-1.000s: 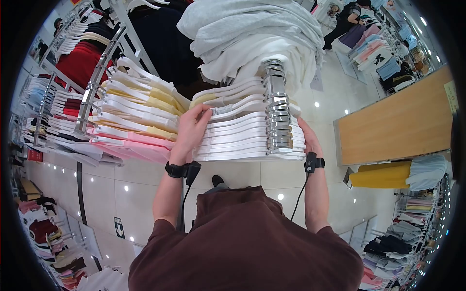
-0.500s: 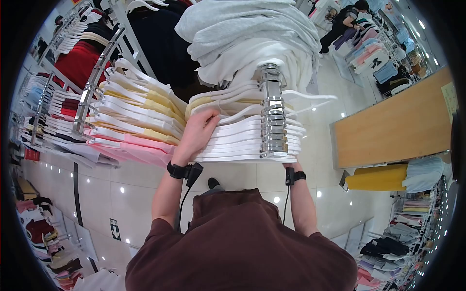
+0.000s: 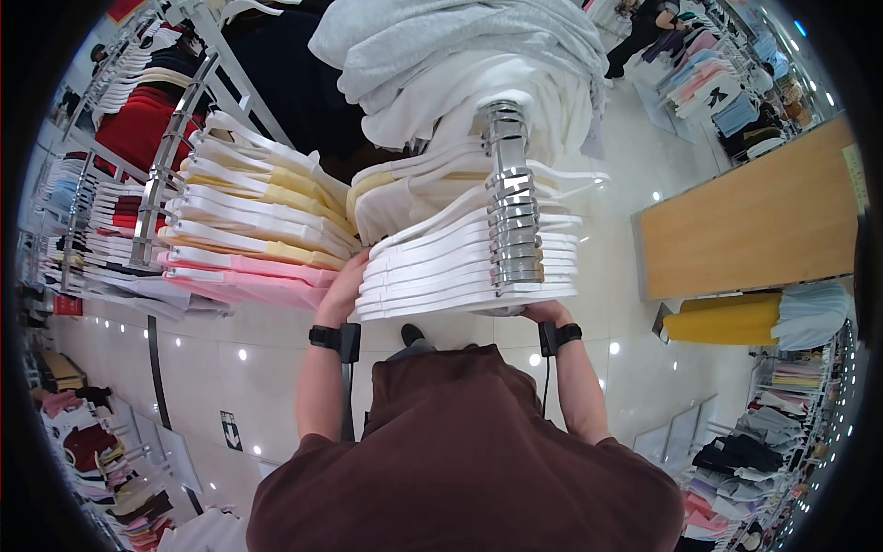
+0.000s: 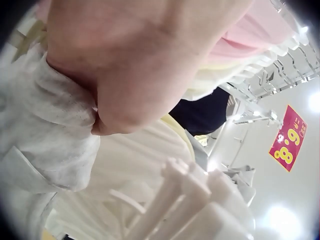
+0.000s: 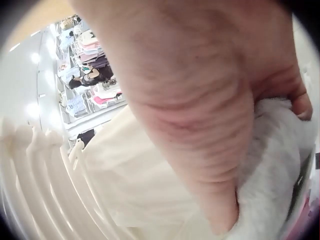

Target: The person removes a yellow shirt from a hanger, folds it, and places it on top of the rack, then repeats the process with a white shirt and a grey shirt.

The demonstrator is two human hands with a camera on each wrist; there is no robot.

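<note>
White hangers [image 3: 432,267] crowd the short chrome rail [image 3: 515,212] in front of me, with cream garments [image 3: 405,198] behind them. A light grey garment [image 4: 45,135] is bunched in my left hand [image 4: 135,65], its thumb pressed into the cloth. In the head view that hand reaches down past the hangers' left ends, fingers hidden. My right hand [image 5: 195,100] grips light grey cloth [image 5: 275,170] as well, with fingers folded over it. From above, the right hand sits under the near hangers, mostly hidden, beside a grey edge of cloth [image 3: 501,311].
Grey and white garments [image 3: 460,55] are heaped behind the rail. To the left, a second rail [image 3: 170,156] carries yellow, white and pink tops [image 3: 258,202]. One empty hanger [image 3: 575,179] juts out rightward. A wooden-topped counter [image 3: 745,212] stands at right; another person [image 3: 644,32] is far off.
My left hand has dropped from the hangers' shoulders to below their left ends. My right hand went from the hangers' right ends to beneath the near ones. The near hangers now tilt and fan out.
</note>
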